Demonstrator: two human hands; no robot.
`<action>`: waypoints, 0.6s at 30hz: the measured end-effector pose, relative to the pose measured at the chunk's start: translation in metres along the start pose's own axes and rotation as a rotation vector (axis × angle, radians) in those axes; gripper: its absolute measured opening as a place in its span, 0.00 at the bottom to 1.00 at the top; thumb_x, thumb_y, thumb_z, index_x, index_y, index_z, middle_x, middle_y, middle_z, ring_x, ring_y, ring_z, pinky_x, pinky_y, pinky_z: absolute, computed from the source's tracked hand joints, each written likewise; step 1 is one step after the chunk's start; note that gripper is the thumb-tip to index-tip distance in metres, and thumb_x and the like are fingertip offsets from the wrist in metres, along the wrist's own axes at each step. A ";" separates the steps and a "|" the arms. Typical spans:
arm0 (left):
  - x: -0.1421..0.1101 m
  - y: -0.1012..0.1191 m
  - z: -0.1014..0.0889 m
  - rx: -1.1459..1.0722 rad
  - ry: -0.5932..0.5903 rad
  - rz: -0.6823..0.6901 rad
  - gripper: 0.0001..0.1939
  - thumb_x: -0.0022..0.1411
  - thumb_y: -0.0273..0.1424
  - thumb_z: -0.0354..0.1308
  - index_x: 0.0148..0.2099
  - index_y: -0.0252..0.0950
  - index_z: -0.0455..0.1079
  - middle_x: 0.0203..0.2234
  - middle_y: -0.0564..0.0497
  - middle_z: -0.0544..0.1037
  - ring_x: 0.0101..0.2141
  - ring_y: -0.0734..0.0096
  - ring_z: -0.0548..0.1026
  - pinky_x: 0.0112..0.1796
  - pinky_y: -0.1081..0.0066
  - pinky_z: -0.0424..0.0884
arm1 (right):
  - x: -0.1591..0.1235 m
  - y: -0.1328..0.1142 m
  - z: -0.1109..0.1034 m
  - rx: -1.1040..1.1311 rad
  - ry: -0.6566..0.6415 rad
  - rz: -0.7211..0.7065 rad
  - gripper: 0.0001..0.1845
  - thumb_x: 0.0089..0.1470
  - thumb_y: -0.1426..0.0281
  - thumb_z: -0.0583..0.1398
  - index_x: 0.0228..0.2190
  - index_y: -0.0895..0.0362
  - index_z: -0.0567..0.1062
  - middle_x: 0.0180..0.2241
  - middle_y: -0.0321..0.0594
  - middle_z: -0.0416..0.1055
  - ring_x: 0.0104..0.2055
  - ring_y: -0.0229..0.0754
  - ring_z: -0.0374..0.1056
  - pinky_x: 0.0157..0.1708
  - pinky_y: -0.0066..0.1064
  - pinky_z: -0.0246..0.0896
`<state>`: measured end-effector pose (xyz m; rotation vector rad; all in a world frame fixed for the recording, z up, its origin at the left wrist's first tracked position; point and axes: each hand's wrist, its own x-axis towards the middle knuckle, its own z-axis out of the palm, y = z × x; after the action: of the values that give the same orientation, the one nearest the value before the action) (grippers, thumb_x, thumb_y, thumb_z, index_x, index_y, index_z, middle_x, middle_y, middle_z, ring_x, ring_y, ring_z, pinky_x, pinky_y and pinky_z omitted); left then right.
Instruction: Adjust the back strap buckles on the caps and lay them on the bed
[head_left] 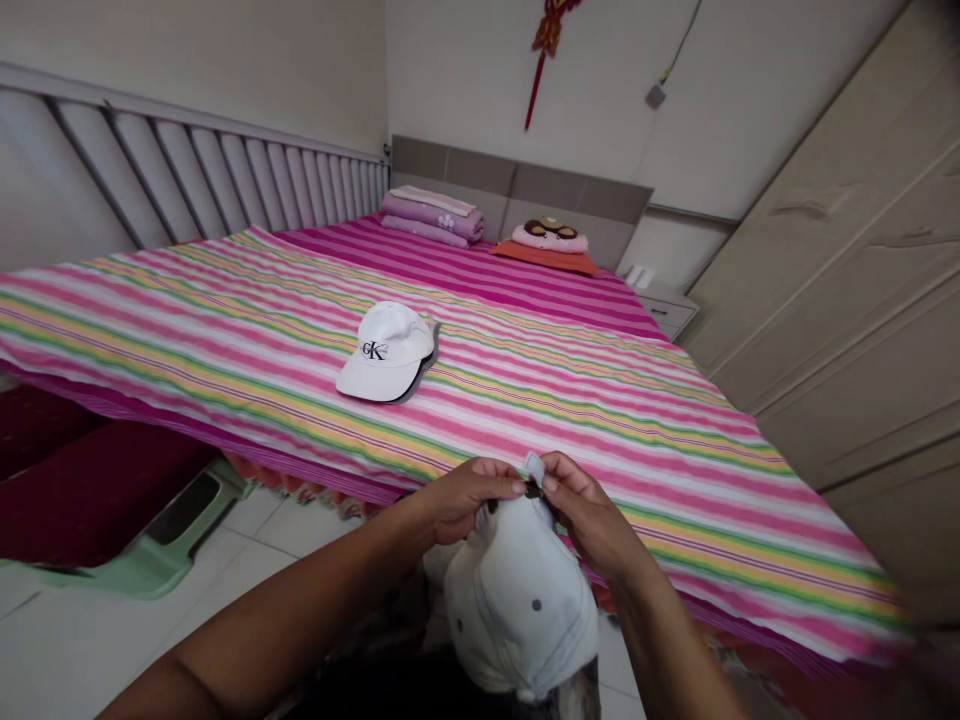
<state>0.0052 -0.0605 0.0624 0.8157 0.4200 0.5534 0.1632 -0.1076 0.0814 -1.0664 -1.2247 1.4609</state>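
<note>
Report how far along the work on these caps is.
Looks done: one white cap lies set down on the striped bed, logo up. In hand: the left hand and right hand pinch the back strap of a second white cap. Left: that strap appears unfinished, and this cap is not on the bed.

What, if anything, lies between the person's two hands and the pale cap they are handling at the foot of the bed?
Nothing visible does. The left hand and right hand already pinch the strap at the back of the pale cap. The other white cap lies apart on the striped bed.
</note>
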 end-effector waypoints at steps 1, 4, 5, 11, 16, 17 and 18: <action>0.000 0.000 0.000 0.012 0.007 0.002 0.10 0.43 0.30 0.62 0.27 0.28 0.69 0.18 0.51 0.70 0.18 0.78 0.66 0.24 0.75 0.61 | 0.000 0.000 0.000 0.010 -0.012 0.003 0.09 0.49 0.63 0.58 0.30 0.55 0.66 0.23 0.30 0.59 0.22 0.31 0.53 0.23 0.23 0.47; 0.000 -0.001 0.000 0.050 0.037 -0.003 0.09 0.43 0.30 0.62 0.25 0.29 0.68 0.16 0.52 0.69 0.16 0.79 0.65 0.22 0.76 0.59 | 0.000 -0.001 0.000 0.023 -0.036 0.032 0.10 0.50 0.61 0.57 0.29 0.55 0.66 0.20 0.29 0.58 0.21 0.31 0.53 0.21 0.23 0.47; 0.001 -0.001 0.000 0.060 0.041 -0.009 0.08 0.43 0.30 0.61 0.25 0.28 0.68 0.15 0.53 0.69 0.16 0.79 0.64 0.21 0.76 0.59 | 0.000 -0.003 0.000 0.022 -0.040 0.046 0.11 0.50 0.60 0.57 0.27 0.55 0.65 0.19 0.29 0.57 0.19 0.31 0.52 0.20 0.23 0.46; 0.004 -0.002 0.003 0.091 0.089 -0.008 0.08 0.42 0.29 0.61 0.25 0.29 0.68 0.15 0.53 0.68 0.16 0.80 0.63 0.21 0.76 0.58 | 0.000 -0.017 0.004 -0.037 -0.046 0.072 0.16 0.48 0.57 0.57 0.23 0.57 0.62 0.16 0.27 0.56 0.16 0.29 0.49 0.16 0.22 0.44; 0.004 0.000 0.007 0.096 0.111 -0.009 0.07 0.41 0.28 0.60 0.24 0.29 0.67 0.14 0.54 0.68 0.16 0.80 0.63 0.21 0.77 0.57 | -0.001 -0.023 0.008 -0.097 -0.003 0.072 0.17 0.45 0.56 0.58 0.24 0.56 0.62 0.16 0.27 0.57 0.16 0.30 0.51 0.16 0.23 0.46; 0.003 0.000 0.008 0.101 0.110 -0.014 0.07 0.42 0.28 0.60 0.24 0.29 0.67 0.14 0.53 0.68 0.16 0.80 0.63 0.20 0.77 0.57 | -0.001 -0.024 0.008 -0.102 0.003 0.068 0.17 0.45 0.56 0.58 0.24 0.55 0.61 0.16 0.27 0.57 0.16 0.30 0.52 0.16 0.23 0.46; 0.003 0.000 0.008 0.107 0.110 -0.018 0.06 0.42 0.28 0.59 0.24 0.29 0.67 0.14 0.53 0.69 0.16 0.80 0.64 0.20 0.77 0.57 | -0.001 -0.024 0.008 -0.108 0.005 0.065 0.17 0.46 0.55 0.58 0.24 0.55 0.61 0.16 0.27 0.57 0.16 0.30 0.52 0.16 0.23 0.47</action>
<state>0.0120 -0.0633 0.0673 0.8860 0.5616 0.5644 0.1581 -0.1085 0.1059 -1.1913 -1.2881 1.4541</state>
